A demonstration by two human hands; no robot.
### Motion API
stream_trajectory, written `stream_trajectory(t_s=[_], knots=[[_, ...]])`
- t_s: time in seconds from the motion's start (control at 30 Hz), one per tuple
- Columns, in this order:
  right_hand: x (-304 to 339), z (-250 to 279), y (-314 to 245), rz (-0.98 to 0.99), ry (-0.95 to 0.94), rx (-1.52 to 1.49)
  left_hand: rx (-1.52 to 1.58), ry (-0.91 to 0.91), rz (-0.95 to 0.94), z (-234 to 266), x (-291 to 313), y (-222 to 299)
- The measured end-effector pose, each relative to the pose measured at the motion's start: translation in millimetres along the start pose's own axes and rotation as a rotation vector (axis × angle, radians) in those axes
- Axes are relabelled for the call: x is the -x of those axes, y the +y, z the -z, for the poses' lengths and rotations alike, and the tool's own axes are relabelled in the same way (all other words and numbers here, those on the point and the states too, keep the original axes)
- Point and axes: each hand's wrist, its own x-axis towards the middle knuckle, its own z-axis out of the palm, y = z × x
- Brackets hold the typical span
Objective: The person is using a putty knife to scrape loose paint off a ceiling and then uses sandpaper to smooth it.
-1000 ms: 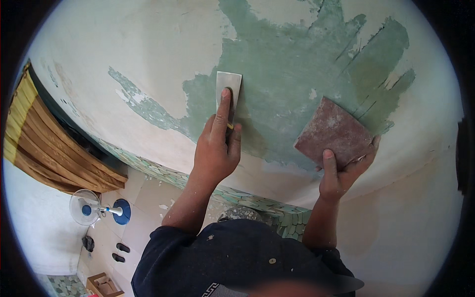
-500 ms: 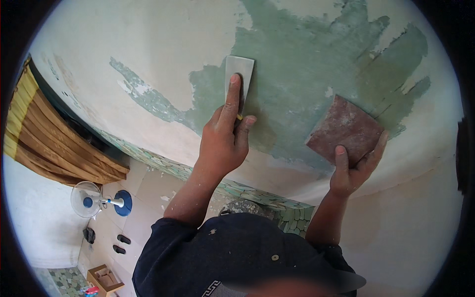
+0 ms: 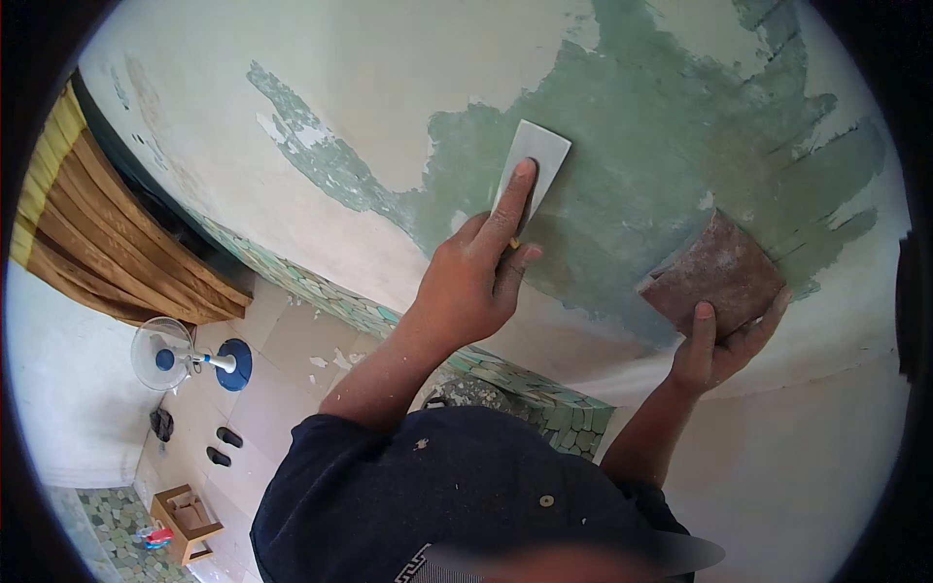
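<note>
My left hand (image 3: 476, 277) is closed around a putty knife (image 3: 540, 160), index finger stretched along its pale, flat blade. The blade lies over a green patch (image 3: 622, 146) on the white wall; I cannot tell whether it presses on the surface. My right hand (image 3: 724, 345) grips a dusty reddish-brown square sheet (image 3: 717, 267) by its lower edge, thumb on the face towards me and fingers at the right edge. What the sheet is made of is unclear. It stands in front of the lower right part of the patch.
A brown curtain (image 3: 117, 228) hangs at the left. On the tiled floor stand a fan with a blue base (image 3: 234, 364), black sandals (image 3: 224, 447) and a small wooden stool-like piece (image 3: 187, 520). Below the wall's painted part runs green stone-pattern cladding (image 3: 569, 428). White flakes (image 3: 340, 360) lie on the floor.
The view has shifted. Against the green patch, the putty knife has moved a little to the right, its blade now tilted further rightward. My right hand still holds the brown sheet.
</note>
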Motion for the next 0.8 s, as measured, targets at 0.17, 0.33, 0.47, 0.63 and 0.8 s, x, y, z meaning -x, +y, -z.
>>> stream_trajectory(t_s=[0.17, 0.33, 0.47, 0.63, 0.8], knots=[[0, -2, -6, -0.049, 0.015, -0.040, 0.069, 0.070, -0.003, 6, -23, 7], [2, 1, 3, 0.003, 0.019, 0.015, 0.016, -0.083, 0.082, 9, 1, 1], [1, -4, -2, -0.042, 0.031, -0.005, 0.029, -0.094, 0.114, 3, -1, 4], [-1, -5, -6, -0.079, 0.068, -0.046, 0.048, -0.023, 0.024, 5, -15, 4], [-3, -9, -6, -0.034, 0.054, -0.061, 0.101, -0.055, 0.045, 0, -2, -4]])
